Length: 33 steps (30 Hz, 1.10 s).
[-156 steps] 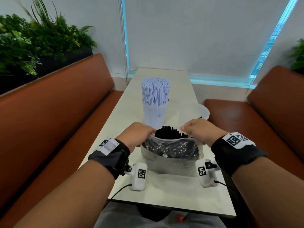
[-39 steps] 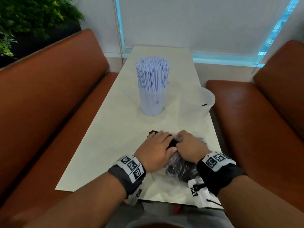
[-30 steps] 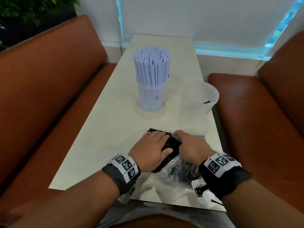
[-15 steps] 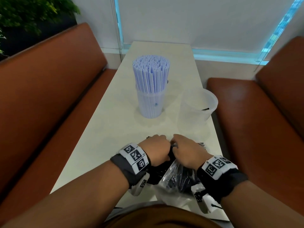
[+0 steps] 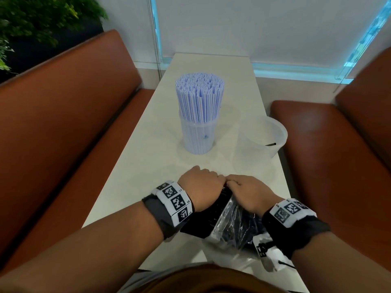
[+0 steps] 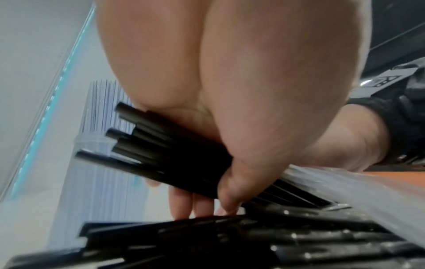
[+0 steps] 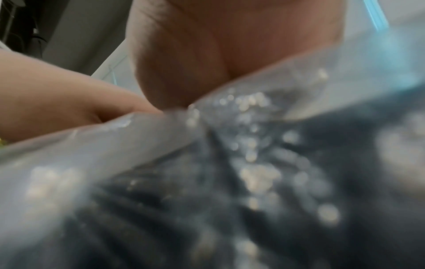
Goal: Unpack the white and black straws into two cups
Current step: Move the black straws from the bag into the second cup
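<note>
Now left hand [image 6: 230, 112] grips black straws [image 6: 174, 154]; right hand [image 5: 247, 193] still pinches bag [image 5: 230, 220].

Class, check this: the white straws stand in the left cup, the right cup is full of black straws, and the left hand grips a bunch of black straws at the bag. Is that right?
One thing is wrong. The right cup is not full: the head view shows just one black straw in it. The rest holds: white straws stand in the left cup, and the left hand grips black straws at the bag.
</note>
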Each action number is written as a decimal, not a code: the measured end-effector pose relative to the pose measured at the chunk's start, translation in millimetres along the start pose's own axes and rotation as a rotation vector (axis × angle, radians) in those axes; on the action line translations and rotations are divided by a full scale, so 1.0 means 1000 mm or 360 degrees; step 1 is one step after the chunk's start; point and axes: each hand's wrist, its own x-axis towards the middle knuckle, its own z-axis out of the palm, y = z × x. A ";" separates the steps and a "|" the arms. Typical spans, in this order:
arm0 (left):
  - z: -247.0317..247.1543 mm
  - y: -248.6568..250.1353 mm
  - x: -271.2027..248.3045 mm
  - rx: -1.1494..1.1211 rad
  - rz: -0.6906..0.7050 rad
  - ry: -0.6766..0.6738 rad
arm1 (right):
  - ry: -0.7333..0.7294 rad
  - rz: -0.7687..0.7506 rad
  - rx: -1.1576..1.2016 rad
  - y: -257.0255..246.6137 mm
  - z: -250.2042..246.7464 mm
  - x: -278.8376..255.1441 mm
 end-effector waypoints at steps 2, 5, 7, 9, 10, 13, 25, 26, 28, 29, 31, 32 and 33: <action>-0.001 -0.006 -0.004 0.0062 -0.0024 0.0020 | 0.0022 0.0001 0.0053 0.002 0.001 0.000; 0.000 -0.018 -0.009 0.0132 -0.0062 0.0040 | 0.0069 0.0049 0.0163 0.005 0.004 0.001; 0.000 -0.029 -0.012 0.0164 -0.0067 0.0038 | 0.0096 0.0081 0.0211 0.006 0.005 0.002; -0.001 -0.043 -0.016 0.0191 -0.0081 0.0027 | 0.0111 0.0082 0.0202 0.008 0.006 0.001; -0.002 -0.051 -0.019 0.0211 -0.0098 0.0023 | 0.0116 0.0080 0.0188 0.008 0.006 0.001; -0.002 -0.078 -0.030 0.0238 -0.0160 0.0000 | 0.0125 0.0074 0.0177 0.009 0.007 0.000; -0.005 -0.119 -0.050 -0.0155 -0.0253 0.0174 | 0.0934 -0.0113 0.1310 -0.030 -0.015 0.000; -0.009 -0.110 -0.046 -0.0213 -0.0241 0.0206 | 0.0961 -0.0109 0.1425 -0.038 -0.018 0.003; -0.016 -0.090 -0.036 -0.0268 -0.0199 0.0276 | 0.0902 -0.0057 0.1474 -0.050 -0.025 0.007; -0.019 -0.081 -0.031 -0.0254 -0.0177 0.0316 | 0.0882 -0.0025 0.1468 -0.053 -0.027 0.008; -0.025 -0.066 -0.021 -0.0207 -0.0158 0.0406 | 0.0996 0.0036 0.1516 -0.055 -0.032 0.009; -0.028 -0.059 -0.017 -0.0200 -0.0160 0.0458 | 0.1072 0.0058 0.1556 -0.055 -0.035 0.009; -0.031 -0.053 -0.013 -0.0195 -0.0155 0.0502 | 0.1100 0.0067 0.1594 -0.056 -0.037 0.009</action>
